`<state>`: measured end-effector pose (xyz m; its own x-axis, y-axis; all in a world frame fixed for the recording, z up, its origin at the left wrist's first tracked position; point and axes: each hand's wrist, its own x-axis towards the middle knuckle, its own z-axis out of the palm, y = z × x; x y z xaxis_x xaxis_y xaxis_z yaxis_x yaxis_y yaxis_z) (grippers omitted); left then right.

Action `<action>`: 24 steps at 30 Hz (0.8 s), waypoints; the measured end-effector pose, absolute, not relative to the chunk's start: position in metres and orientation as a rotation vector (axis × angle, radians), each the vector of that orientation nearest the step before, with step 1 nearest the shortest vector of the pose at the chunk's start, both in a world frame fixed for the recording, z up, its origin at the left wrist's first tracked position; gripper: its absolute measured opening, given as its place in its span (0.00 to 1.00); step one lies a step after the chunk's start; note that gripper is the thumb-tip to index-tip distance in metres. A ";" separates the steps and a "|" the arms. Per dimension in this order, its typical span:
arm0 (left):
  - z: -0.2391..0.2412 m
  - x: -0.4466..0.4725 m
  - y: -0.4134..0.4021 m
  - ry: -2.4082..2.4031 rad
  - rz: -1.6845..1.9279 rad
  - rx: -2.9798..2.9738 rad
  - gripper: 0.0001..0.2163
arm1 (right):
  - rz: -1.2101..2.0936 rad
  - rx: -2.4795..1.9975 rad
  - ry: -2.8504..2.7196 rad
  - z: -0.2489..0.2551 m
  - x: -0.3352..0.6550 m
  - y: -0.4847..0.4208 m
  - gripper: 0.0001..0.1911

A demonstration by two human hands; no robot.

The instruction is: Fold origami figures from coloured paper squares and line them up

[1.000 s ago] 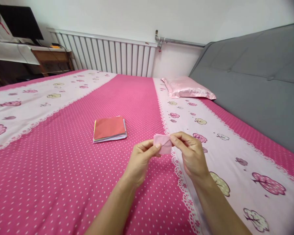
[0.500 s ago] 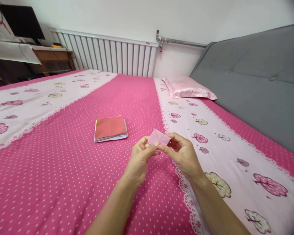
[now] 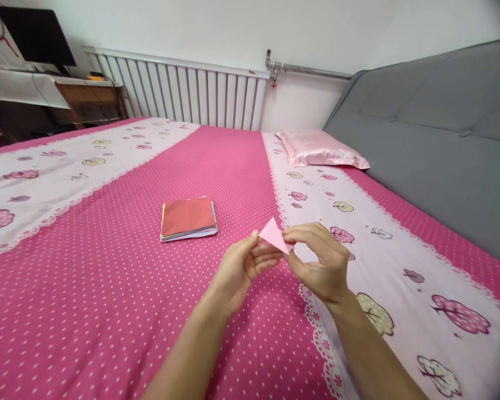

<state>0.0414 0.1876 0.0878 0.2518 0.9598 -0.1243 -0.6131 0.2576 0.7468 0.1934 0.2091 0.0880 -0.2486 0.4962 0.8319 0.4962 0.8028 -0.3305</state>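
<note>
A small piece of folded pink paper (image 3: 274, 235) is held up over the bed, showing a triangular face with one point upward. My right hand (image 3: 323, 261) pinches its right side between thumb and fingers. At the paper's left corner is the thumb of my left hand (image 3: 237, 269), while the other fingers of that hand curl underneath; part of that contact is hidden. Left of my hands, a stack of coloured paper sheets (image 3: 187, 216) lies on the bed, a red sheet on top.
The bed has a pink dotted sheet (image 3: 129, 289) with white printed bands. A pink pillow (image 3: 323, 148) rests by the grey headboard (image 3: 433, 122). Along the wall stands a white radiator (image 3: 183, 89) with a pipe (image 3: 312, 70). A monitor (image 3: 35, 36) sits on a desk (image 3: 83, 94).
The pink paper has turned from a wide diamond-like face to a triangular one. My right hand has shifted its grip and rotated; my left fingers have straightened somewhat underneath.
</note>
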 end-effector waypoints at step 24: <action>0.083 0.038 0.187 0.864 1.212 0.762 0.08 | 0.218 -0.702 -2.132 0.089 0.197 0.215 0.17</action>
